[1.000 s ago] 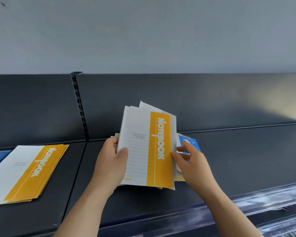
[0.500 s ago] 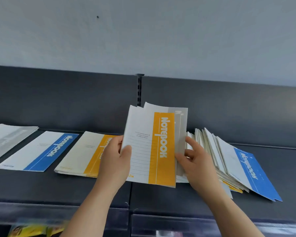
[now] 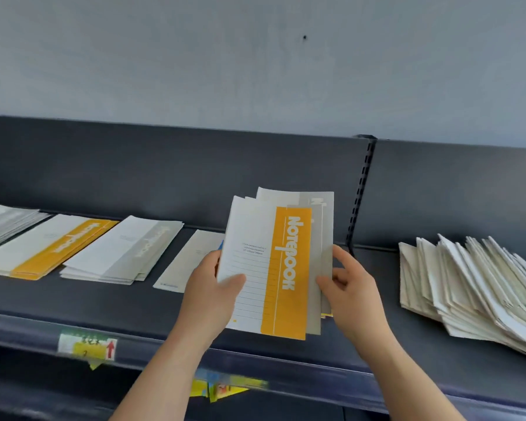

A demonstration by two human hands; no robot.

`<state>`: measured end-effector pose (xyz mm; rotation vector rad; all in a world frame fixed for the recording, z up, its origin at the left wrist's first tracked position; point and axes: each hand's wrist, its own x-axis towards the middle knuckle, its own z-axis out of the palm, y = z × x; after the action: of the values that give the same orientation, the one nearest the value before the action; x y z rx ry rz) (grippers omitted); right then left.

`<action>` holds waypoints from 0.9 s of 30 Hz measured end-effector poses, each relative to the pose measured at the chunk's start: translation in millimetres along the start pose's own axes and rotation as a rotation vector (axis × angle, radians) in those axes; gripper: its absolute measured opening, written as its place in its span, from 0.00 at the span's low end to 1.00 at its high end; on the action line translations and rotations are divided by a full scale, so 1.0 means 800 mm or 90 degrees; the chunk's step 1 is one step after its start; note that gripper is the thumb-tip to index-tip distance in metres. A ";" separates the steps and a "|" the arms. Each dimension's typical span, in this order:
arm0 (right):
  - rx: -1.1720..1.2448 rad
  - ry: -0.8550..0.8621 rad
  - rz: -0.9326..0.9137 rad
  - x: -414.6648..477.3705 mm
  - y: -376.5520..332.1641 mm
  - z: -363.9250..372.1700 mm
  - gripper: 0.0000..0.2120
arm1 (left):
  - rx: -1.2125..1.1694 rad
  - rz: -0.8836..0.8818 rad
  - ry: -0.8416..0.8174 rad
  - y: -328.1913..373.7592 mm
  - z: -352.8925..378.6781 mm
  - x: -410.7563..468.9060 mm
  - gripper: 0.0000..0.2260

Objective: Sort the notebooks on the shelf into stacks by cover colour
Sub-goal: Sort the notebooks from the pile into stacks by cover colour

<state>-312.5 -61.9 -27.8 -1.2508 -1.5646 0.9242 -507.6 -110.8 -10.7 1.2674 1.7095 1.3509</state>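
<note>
I hold a small bundle of notebooks (image 3: 274, 268) upright above the dark shelf (image 3: 134, 302). Its front cover is white with an orange stripe; grey-striped covers show behind it. My left hand (image 3: 213, 296) grips the bundle's left edge, thumb on the front cover. My right hand (image 3: 351, 287) pinches the right edge of the grey-striped notebooks at the back. On the shelf to the left lie an orange-striped stack (image 3: 52, 247), a grey-striped stack (image 3: 125, 250) and a partly hidden notebook (image 3: 189, 259) with a bit of blue showing. A fanned unsorted pile (image 3: 474, 287) lies at the right.
Another grey pile (image 3: 3, 223) lies at the far left edge. An upright slotted post (image 3: 360, 192) splits the shelf's back panel. A price tag (image 3: 87, 347) hangs on the front rail, with coloured packets (image 3: 222, 387) on the shelf below.
The view has swung to the left: the sorted stacks slid rightward in view and the unsorted pile went to the far right. Both hands kept hold of the bundle.
</note>
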 end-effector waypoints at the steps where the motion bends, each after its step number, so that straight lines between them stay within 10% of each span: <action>1: 0.004 -0.004 0.005 -0.002 -0.004 0.010 0.20 | -0.007 -0.004 -0.008 -0.003 -0.009 0.002 0.10; 27: -0.069 0.010 0.111 0.046 0.017 0.039 0.07 | -0.082 -0.043 0.042 -0.027 0.000 0.046 0.11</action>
<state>-340.7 -23.6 -43.2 -1.4866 -1.5275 0.9461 -527.3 -76.8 -27.8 1.0951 1.6648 1.4525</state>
